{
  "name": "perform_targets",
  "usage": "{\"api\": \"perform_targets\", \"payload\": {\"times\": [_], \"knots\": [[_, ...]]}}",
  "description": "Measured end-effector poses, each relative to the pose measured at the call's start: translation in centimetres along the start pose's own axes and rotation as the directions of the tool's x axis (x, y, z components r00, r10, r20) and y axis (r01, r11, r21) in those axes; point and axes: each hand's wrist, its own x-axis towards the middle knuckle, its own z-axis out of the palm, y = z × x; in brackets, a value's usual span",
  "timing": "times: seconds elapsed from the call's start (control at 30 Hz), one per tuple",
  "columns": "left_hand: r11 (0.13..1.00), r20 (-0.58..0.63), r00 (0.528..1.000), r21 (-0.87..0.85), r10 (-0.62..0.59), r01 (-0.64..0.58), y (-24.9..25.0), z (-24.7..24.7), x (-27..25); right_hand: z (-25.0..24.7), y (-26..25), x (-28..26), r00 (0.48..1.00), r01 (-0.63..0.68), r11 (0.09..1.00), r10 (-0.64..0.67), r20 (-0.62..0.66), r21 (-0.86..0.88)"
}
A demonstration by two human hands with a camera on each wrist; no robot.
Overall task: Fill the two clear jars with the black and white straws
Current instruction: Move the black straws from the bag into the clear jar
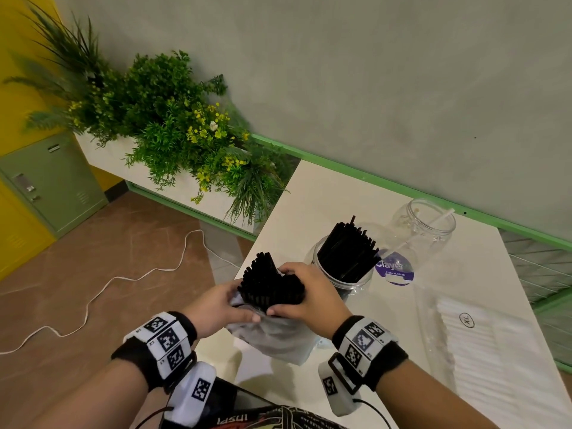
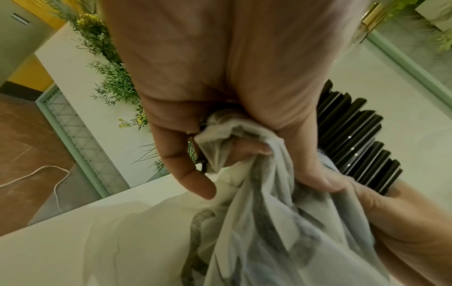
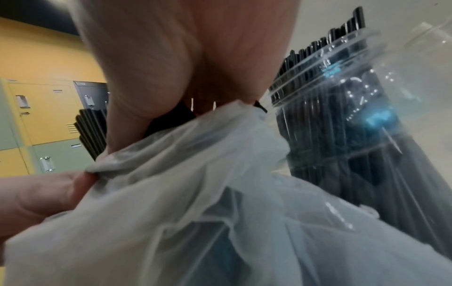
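A bundle of black straws sticks up out of a translucent plastic bag near the table's front left edge. My left hand grips the crumpled mouth of the bag. My right hand is curled round the straw bundle from the right. Just behind it stands a clear jar packed with black straws. Farther back right, a second clear jar holds one white straw. A clear pack of white straws lies at the right.
A purple round label lies between the jars. The white table ends close on the left, above a brown floor with a white cable. A planter of green plants stands at the back left, beside lockers.
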Motion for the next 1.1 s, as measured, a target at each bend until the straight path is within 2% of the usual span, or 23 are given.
{"api": "perform_targets", "payload": {"times": [0.17, 0.4, 0.73, 0.83, 0.97, 1.1], "knots": [[1.000, -0.011, 1.000, 0.004, 0.001, -0.001, 0.2, -0.1, -0.1, 0.3, 0.4, -0.9, 0.992, -0.117, 0.986, 0.123, -0.042, 0.123], [0.999, -0.050, 0.998, 0.047, 0.025, -0.022, 1.0, 0.3, -0.3, -0.2, -0.3, -1.2, 0.994, -0.094, 0.987, 0.100, -0.043, 0.134], [0.994, -0.071, 0.997, 0.109, 0.030, -0.022, 1.2, 0.2, -0.2, -2.5, -1.8, -1.0, 0.990, -0.076, 0.875, 0.123, -0.067, 0.478], [0.991, -0.061, 0.998, 0.132, 0.026, -0.017, 1.5, 0.3, -0.2, -3.7, -2.9, -0.8, 0.978, -0.008, 0.850, 0.118, -0.174, 0.527], [0.988, -0.065, 0.998, 0.157, 0.025, -0.014, 1.5, 0.2, -0.1, -5.4, -4.7, -0.5, 0.928, 0.119, 0.806, 0.117, -0.354, 0.579], [0.986, -0.058, 0.998, 0.163, 0.025, -0.015, 1.6, 0.2, -0.1, -8.1, -6.8, 0.1, 0.874, 0.226, 0.818, 0.070, -0.482, 0.528]]}}
